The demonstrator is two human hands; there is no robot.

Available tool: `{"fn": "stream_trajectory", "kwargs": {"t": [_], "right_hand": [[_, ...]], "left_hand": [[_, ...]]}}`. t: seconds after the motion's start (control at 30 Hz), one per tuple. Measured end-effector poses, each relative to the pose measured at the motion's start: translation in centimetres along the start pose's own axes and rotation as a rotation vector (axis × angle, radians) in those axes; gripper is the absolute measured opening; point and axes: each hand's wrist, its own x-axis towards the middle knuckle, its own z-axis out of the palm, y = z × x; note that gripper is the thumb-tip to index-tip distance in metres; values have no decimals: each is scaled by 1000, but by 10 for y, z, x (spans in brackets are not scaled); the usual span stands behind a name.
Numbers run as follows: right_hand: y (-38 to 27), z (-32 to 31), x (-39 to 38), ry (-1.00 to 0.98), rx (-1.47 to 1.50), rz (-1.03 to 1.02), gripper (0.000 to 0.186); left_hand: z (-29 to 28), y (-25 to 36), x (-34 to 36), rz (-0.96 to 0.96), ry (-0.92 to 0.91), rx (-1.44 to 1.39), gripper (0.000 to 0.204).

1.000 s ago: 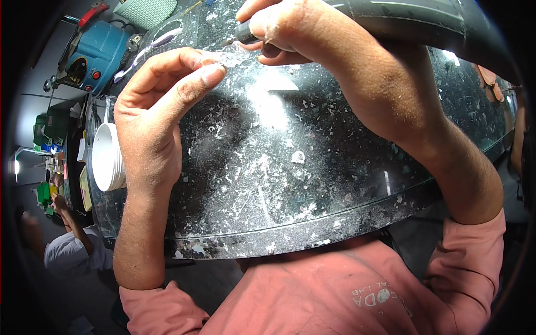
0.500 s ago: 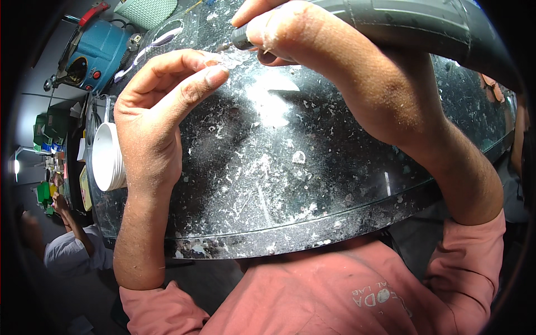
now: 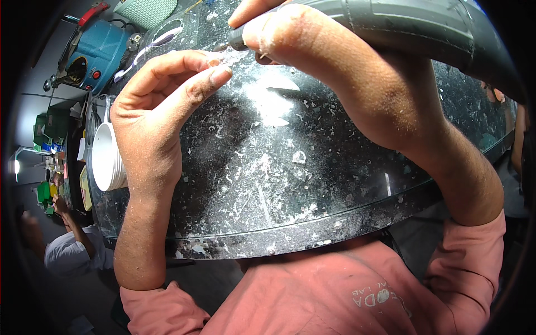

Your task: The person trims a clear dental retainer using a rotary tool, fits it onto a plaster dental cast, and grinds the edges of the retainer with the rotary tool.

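Note:
Between the thumb and fingers of my left hand (image 3: pixel 152 114) is a small clear, plastic-like piece (image 3: pixel 228 56). Its exact shape is partly covered by the fingertips. My right hand (image 3: pixel 293 33), at the top of the view, is closed around a dark rotary handpiece (image 3: pixel 237 39). The nose of this tool points down-left at the clear piece, and the two meet or nearly meet; I cannot tell which. Most of the tool's body is hidden behind my right hand. Whitish dust clings to both hands.
A thick dark grey hose-like tube (image 3: pixel 410 25) runs behind my right wrist. White cups (image 3: pixel 107 156) stand beside my left wrist on the dusty black tabletop (image 3: pixel 251 184). At the far left are a blue machine (image 3: pixel 103 53) and a pale green basket (image 3: pixel 146 12). A co-worker's white sleeve (image 3: pixel 70 248) shows lower left.
My left hand has shifted very slightly, with the clear piece a little further right and up. The handpiece nose has moved slightly left.

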Motion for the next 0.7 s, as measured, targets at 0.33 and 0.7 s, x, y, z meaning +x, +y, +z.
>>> {"fn": "stream_trajectory", "kwargs": {"t": [0.33, 0.7], "right_hand": [[-1, -3, 5, -23, 51, 41, 25], [4, 10, 24, -45, 100, 80, 26]], "left_hand": [[-7, -2, 5, 17, -14, -29, 14], [-5, 2, 3, -28, -66, -21, 12]]}}
